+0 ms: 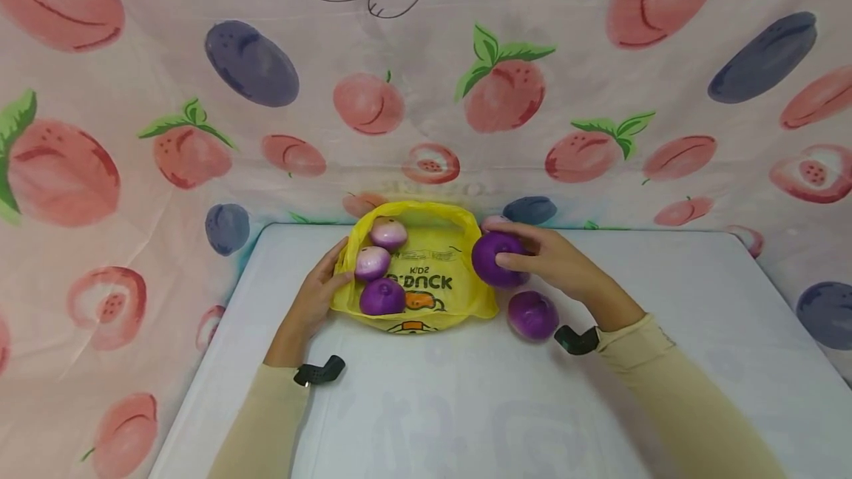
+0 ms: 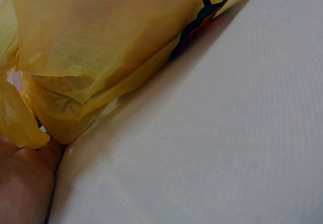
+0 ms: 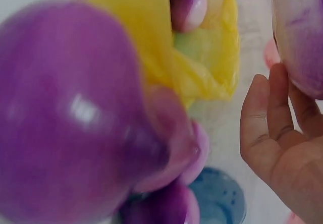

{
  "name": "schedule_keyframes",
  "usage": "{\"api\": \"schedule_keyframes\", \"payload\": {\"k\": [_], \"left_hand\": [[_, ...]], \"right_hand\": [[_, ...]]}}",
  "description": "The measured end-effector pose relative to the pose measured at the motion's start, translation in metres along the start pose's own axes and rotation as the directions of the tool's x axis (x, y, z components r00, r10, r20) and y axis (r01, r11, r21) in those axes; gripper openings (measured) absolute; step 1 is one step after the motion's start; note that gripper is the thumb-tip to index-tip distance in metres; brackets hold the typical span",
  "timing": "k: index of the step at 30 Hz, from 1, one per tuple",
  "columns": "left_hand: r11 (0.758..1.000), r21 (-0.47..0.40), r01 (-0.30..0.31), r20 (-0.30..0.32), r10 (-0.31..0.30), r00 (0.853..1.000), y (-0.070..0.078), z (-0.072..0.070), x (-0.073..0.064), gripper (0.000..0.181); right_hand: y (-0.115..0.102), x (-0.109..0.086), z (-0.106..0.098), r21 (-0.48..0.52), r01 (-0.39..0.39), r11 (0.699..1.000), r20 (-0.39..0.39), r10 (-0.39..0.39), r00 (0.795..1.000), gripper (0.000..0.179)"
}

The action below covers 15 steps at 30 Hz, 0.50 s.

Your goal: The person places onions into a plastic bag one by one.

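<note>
A yellow plastic bag (image 1: 475,300) lies on the white table with its mouth spread wide. My left hand (image 1: 313,301) holds the bag's left rim, thumb over the edge and fingers behind it. Inside the bag, along its left side, sit two paler onions (image 1: 373,263) and a deep purple onion (image 1: 382,297). My right hand (image 1: 562,265) grips a purple onion (image 1: 494,260) beside the bag's right rim. Just below that hand, another purple onion (image 1: 532,315) rests on the table; it looms large in the right wrist view.
Partly hidden behind the right hand is a pale onion (image 1: 495,221). More onions (image 3: 186,209) crowd beside the bag in the right wrist view. A fruit-print cloth (image 1: 433,124) hangs behind the table (image 1: 426,405).
</note>
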State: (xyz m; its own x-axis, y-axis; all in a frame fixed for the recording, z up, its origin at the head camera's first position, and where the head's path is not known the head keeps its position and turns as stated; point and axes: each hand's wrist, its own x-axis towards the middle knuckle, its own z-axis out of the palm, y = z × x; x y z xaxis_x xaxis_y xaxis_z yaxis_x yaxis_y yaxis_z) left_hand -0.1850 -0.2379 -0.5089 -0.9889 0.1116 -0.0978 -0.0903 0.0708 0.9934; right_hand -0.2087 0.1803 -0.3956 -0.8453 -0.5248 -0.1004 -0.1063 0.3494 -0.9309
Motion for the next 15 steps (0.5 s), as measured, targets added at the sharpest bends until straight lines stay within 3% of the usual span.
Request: {"api": "schedule_keyframes", "payload": {"k": [5,15], "left_hand": [[1.0,-0.003,-0.003,0.005,0.003,1.0,-0.001,0.0,0.0,0.065],[1.0,-0.015,-0.013,0.019,0.013,1.0,-0.001,-0.001,0.0,0.065]], "right_hand": [[-0.01,0.007,0.01,-0.042,-0.015,0.999,-0.046,0.013,0.999,0.062],[-0.027,0.025,0.033,0.025,-0.08,0.996,-0.039,0.081,0.996,0.065]]}}
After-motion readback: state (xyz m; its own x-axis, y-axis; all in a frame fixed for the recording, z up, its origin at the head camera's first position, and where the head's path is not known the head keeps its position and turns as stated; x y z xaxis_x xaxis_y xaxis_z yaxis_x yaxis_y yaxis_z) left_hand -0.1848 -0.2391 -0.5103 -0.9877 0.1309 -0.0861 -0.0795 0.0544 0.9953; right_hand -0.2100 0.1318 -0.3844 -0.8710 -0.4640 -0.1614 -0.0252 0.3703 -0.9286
